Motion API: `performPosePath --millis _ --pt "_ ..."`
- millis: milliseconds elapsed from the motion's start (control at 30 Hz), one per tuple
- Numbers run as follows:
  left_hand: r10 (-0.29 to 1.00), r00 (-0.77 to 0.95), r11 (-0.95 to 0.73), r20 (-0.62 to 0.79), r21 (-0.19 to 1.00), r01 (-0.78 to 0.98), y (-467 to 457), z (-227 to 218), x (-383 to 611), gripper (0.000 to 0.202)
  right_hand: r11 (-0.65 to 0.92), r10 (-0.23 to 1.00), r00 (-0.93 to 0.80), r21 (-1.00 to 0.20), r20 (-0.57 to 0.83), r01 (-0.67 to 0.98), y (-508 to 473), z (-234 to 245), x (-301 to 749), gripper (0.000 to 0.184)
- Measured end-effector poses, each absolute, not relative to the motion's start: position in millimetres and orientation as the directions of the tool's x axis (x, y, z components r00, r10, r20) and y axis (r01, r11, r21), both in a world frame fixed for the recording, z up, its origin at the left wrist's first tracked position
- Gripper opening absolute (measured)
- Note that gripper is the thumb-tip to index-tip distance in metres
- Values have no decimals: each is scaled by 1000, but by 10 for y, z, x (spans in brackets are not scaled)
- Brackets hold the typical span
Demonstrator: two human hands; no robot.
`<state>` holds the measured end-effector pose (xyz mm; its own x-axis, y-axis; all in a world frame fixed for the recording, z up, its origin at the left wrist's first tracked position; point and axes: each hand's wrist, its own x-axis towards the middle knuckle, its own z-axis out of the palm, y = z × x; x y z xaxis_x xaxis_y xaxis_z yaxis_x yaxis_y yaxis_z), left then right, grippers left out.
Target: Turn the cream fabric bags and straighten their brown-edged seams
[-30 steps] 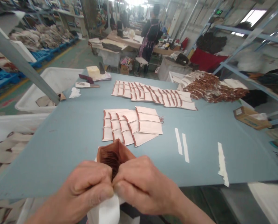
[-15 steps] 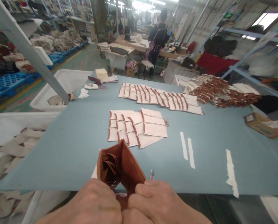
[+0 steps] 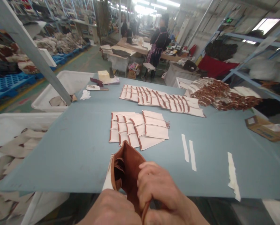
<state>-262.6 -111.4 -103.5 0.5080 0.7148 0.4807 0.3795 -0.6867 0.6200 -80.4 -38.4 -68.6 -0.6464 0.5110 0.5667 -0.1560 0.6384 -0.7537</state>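
A pouch (image 3: pixel 133 159) with a brown inside and a cream outer face is held up at the table's near edge, its mouth facing me. My left hand (image 3: pixel 111 206) is closed on its lower left rim. My right hand (image 3: pixel 160 190) grips the right rim, fingers over the brown edge. Thin brown strips (image 3: pixel 118 167) show inside the pouch. Just beyond it, several flat cream pieces with brown edging (image 3: pixel 154 123) overlap on the blue-grey table (image 3: pixel 78 147). Part of the pouch's lower side is hidden by my hands.
A long row of cream pieces (image 3: pixel 160 99) lies farther back, with a brown-and-cream heap (image 3: pixel 215 90) to its right. Paper strips (image 3: pixel 192 155) and a cardboard box (image 3: pixel 266 128) are at right. White bins (image 3: pixel 17 122) stand left. A person (image 3: pixel 157 43) stands in the background.
My right hand has shifted up and right along the pouch's rim. My left hand has moved right. The pouch mouth looks narrower, and its left side has swung right.
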Motion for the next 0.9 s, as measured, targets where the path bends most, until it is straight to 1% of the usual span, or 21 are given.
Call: performPosePath --millis 67,167,233,300,400,467,533,633,667,733,767,833,900 --pt "719 492 -687 490 605 402 -1079 -975 -2566 52 598 575 -630 -794 522 -112 -350 -694 -762 51" --pt "740 462 -671 489 595 443 -1008 -742 -2608 48 566 608 -649 -823 459 -51 -306 -643 -710 52" --pt "780 413 -626 471 572 530 -939 -559 -2685 46 569 614 -662 -822 430 -6 -273 -590 -714 54" --pt "777 405 -626 482 519 582 -860 -424 -2758 48 566 619 -675 -824 402 29 -232 -548 -762 54" --pt "748 443 -653 495 423 628 -767 -372 -2846 57 514 600 -742 -855 299 71 -159 -531 -881 50" --pt "729 487 -676 480 395 622 -732 -410 -2910 60 474 561 -798 -875 220 92 -121 -525 -950 47" --pt "739 522 -674 426 438 595 -700 -461 -2996 63 480 521 -827 -874 211 79 -103 -489 -977 44" --pt "788 508 -600 348 616 510 -627 -498 -3170 75 577 490 -810 -817 322 24 -88 -355 -904 37" --pt "812 491 -551 316 695 462 -597 -494 -3233 78 595 504 -787 -804 356 17 -74 -303 -852 34" --pt "848 457 -447 268 825 346 -547 -466 -3339 83 569 566 -734 -822 376 18 -22 -225 -728 33" --pt "862 444 -399 244 867 299 -531 -445 -3376 84 532 606 -711 -846 356 29 16 -211 -667 33" --pt "871 453 -333 192 907 256 -522 -392 -3409 83 445 666 -699 -891 262 89 104 -243 -567 34" --pt "864 491 -290 112 908 303 -533 -333 -3398 68 382 692 -706 -907 152 179 190 -339 -506 34"
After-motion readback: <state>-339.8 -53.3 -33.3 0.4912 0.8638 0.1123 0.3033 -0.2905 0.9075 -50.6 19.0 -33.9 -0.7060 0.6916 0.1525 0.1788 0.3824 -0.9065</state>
